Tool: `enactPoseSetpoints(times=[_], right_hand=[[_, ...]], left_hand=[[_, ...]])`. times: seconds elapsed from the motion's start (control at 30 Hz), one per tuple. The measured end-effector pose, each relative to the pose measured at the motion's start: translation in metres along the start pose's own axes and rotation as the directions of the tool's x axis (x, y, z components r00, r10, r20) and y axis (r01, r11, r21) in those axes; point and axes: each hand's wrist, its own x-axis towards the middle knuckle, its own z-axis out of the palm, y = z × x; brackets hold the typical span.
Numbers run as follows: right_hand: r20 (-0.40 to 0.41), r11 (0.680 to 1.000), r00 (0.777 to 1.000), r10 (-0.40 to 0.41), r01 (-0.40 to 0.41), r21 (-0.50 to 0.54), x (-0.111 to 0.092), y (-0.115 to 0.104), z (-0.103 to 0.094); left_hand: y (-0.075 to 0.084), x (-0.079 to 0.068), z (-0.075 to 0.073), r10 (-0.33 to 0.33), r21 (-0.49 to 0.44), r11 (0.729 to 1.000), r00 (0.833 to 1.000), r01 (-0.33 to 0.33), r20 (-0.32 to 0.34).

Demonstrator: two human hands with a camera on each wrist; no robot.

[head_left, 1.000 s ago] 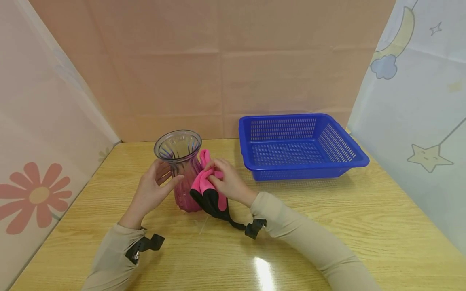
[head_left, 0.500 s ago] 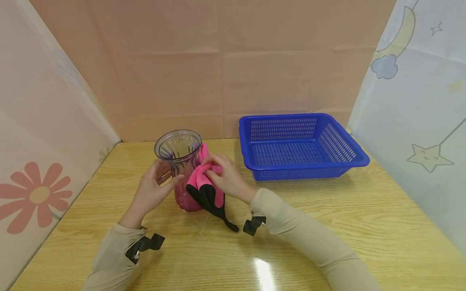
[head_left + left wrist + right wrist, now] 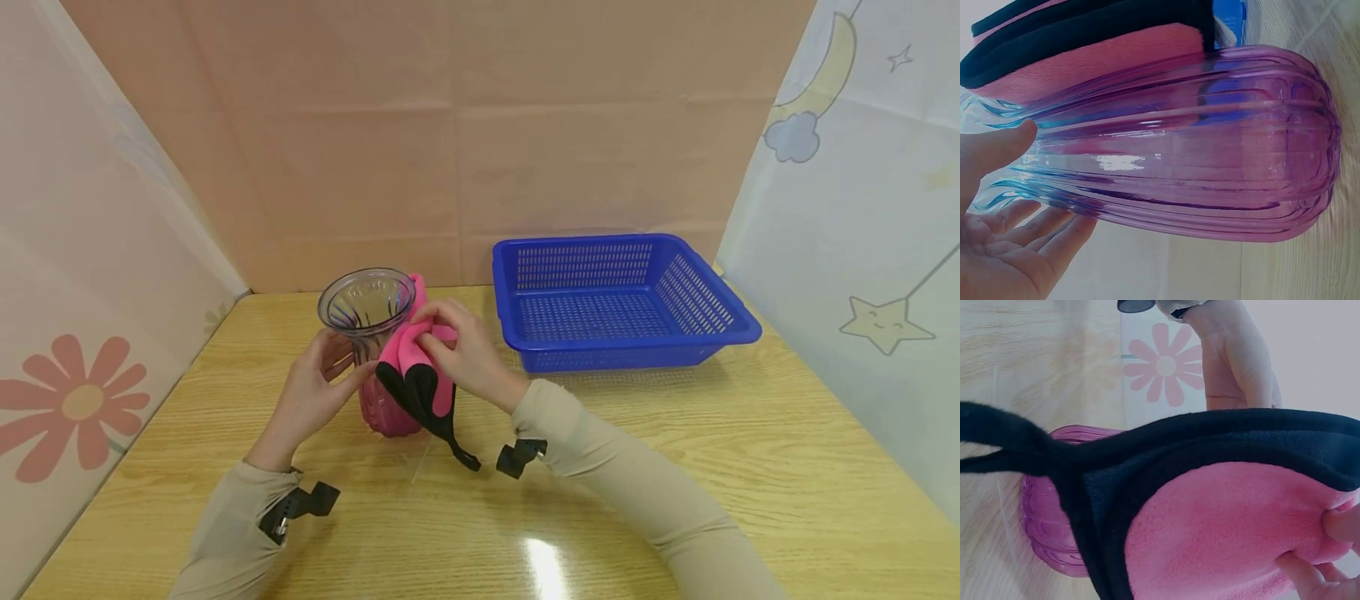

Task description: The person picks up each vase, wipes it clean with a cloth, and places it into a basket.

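Bright, even light; white glare on the wooden tabletop (image 3: 427,533); small highlights on the vase (image 3: 1210,162); hazier wrist views

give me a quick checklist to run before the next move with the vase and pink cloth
1. Fluted glass vase upright on the table: ok.
2. Left grip round the vase's neck, thumb on one side and fingers opposite: ok.
3. Right grip pinching the pink plush cloth between thumb and fingers: ok.
4. Cloth spread flat: not ok, it is bunched at the pinch.
5. Black loop clear of the table: cannot tell, it hangs low.
6. Blue plastic basket standing apart from the vase: ok.
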Motion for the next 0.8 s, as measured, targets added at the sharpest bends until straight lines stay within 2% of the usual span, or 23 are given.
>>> enactPoseSetpoints(times=[0.2, 0.33, 0.6, 0.8], right_hand=[[-0.021, 0.992, 0.999, 0.034, -0.032, 0.124, 0.001, -0.003, -0.003], [-0.036, 0.985, 0.999, 0.029, -0.022, 0.17, 0.003, -0.004, -0.007], [-0.088, 0.986, 0.996, -0.002, 0.017, 0.166, 0.006, -0.008, -0.014], [-0.069, 0.983, 0.998, 0.017, -0.004, 0.186, 0.006, -0.007, -0.012]], left_hand=[[0.001, -0.001, 0.0, -0.008, -0.002, 1.0, 1.0, 0.008, 0.005], [0.002, 0.0, 0.0, -0.02, -0.019, 1.0, 1.0, 0.02, 0.006], [0.003, 0.0, 0.0, -0.046, -0.025, 0.999, 0.999, 0.047, 0.016], [0.004, 0.0, 0.0, -0.04, -0.032, 0.999, 0.999, 0.04, 0.016]])
